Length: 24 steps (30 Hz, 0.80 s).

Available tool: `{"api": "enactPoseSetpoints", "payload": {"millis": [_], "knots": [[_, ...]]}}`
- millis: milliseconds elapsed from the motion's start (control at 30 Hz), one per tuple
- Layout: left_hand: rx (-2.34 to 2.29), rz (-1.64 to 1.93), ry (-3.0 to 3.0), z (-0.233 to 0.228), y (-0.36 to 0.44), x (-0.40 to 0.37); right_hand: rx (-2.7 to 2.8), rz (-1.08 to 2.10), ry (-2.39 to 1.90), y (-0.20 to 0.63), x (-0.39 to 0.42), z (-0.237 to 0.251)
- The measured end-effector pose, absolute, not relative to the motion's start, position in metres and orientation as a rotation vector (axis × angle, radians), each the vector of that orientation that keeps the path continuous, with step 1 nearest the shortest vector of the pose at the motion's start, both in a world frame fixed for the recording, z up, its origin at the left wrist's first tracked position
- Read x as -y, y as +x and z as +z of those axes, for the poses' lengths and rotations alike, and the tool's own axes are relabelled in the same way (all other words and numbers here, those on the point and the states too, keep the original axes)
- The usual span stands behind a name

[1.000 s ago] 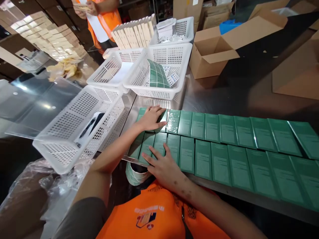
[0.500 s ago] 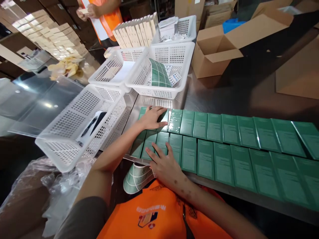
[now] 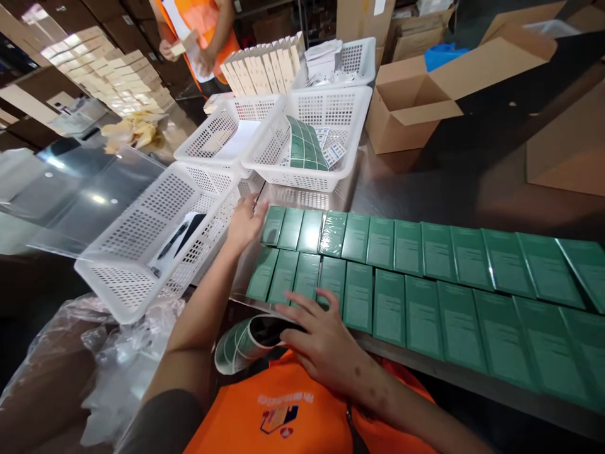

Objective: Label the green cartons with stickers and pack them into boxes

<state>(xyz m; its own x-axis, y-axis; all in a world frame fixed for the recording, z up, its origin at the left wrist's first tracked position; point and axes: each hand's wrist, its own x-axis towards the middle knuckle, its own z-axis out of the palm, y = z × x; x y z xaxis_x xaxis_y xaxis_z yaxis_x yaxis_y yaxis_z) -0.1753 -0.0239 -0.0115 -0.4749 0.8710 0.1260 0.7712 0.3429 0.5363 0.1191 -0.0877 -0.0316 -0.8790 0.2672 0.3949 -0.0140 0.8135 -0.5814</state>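
Two rows of green boxes [image 3: 358, 238] lie side by side on the metal table, some with shiny film on them. At the left end of the back row, my left hand [image 3: 246, 221] is raised with its fingers apart, holding nothing. My right hand [image 3: 321, 334] hovers by the table's front edge, just below the front row of green boxes [image 3: 358, 296], fingers spread and empty. Between my forearms, a curled green sheet with white grid lines [image 3: 236, 347] hangs below the edge, against my orange vest [image 3: 278, 410].
White perforated baskets [image 3: 113, 309] stand to the left and behind, one holding a green gridded sheet [image 3: 306, 144]. An open cardboard box [image 3: 401, 129] sits at the back. Across the table, another person's hand [image 3: 166, 50] holds a small pale box. Clear plastic bags [image 3: 113, 359] hang lower left.
My left hand has lifted off the back row and moved left, uncovering the boxes there. My right hand has drawn back toward me off the front row. The curled sheet has shifted left.
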Motion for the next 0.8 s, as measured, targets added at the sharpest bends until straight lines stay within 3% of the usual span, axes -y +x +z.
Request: {"api": "enactPoseSetpoints", "payload": {"millis": [200,400,500,633,800], "knots": [[-2.275,0.720,1.227,-0.025,-0.182,0.053,2.216,1.316,-0.312,0.131,0.084,-0.007],[-2.198,1.169,1.130,-0.003,-0.176,0.077,1.683,1.369,-0.883,0.133,0.072,-0.005],[-1.846,1.132,0.959,0.007,-0.164,0.108,1.465,1.423,-0.939,0.133,0.076,-0.008],[-1.341,1.242,0.751,0.010,-0.139,0.149,1.624,1.665,-0.823,0.131,0.092,-0.017],[-1.372,1.722,0.700,0.020,-0.131,0.175,1.966,1.882,-0.665,0.130,0.104,-0.025]]}}
